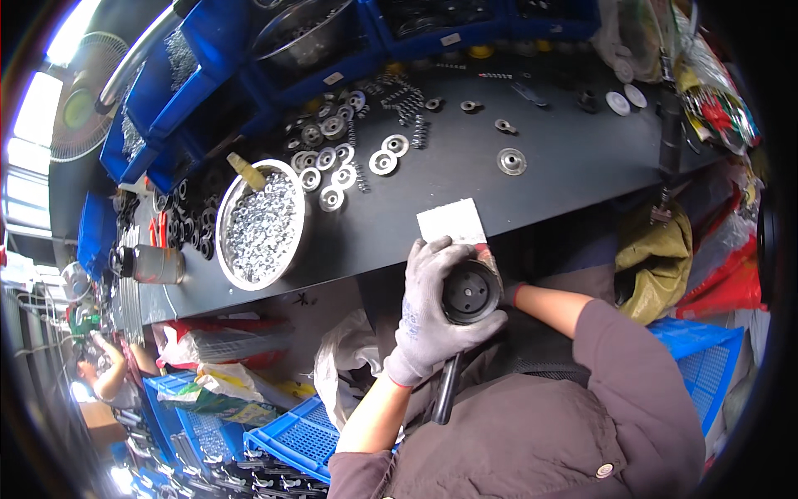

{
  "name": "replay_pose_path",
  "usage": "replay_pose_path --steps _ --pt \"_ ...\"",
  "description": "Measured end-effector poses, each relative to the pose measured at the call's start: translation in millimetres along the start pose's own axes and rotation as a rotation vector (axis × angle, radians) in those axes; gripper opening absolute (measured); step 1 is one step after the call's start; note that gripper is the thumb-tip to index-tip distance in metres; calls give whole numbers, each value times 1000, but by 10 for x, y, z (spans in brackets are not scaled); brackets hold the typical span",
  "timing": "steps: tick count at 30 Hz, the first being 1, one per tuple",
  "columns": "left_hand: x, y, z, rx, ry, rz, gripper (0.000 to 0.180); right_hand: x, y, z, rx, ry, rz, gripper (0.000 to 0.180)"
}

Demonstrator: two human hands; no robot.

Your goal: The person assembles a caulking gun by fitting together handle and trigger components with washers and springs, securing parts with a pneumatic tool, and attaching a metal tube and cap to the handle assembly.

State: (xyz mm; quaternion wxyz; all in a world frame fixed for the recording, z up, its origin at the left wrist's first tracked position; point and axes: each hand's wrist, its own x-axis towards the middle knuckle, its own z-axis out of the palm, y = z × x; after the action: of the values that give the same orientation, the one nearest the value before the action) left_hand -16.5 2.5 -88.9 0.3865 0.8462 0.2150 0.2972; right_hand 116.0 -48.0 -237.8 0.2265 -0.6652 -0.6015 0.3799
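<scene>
My left hand (432, 303), in a grey work glove, is closed around a round black part (470, 293) with small holes in its flat face. A black tube (448, 389) slants down below that hand; whether it joins the round part is hidden. My right hand is mostly out of sight behind the round part; only its forearm (553, 308) and the dark glove edge at the wrist show. Just beyond my left hand, a white box or card (451, 221) with a reddish side sits at the table's front edge.
A steel bowl (223, 241) full of small metal pieces stands on the dark table (449, 179), left of metal discs (383, 162) and springs (419, 131). Blue bins (179, 91) line the back. Blue crates (303, 437) stand below. Another person (108, 378) works at far left.
</scene>
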Motion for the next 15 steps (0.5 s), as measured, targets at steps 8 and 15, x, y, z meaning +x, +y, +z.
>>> replay_pose_path --steps 8,15 --pt "31 -121 59 -152 70 -25 77 266 248 618 930 70 -118 31" --pt "99 -50 -22 -149 7 -8 74 207 612 836 1619 90 -139 31"
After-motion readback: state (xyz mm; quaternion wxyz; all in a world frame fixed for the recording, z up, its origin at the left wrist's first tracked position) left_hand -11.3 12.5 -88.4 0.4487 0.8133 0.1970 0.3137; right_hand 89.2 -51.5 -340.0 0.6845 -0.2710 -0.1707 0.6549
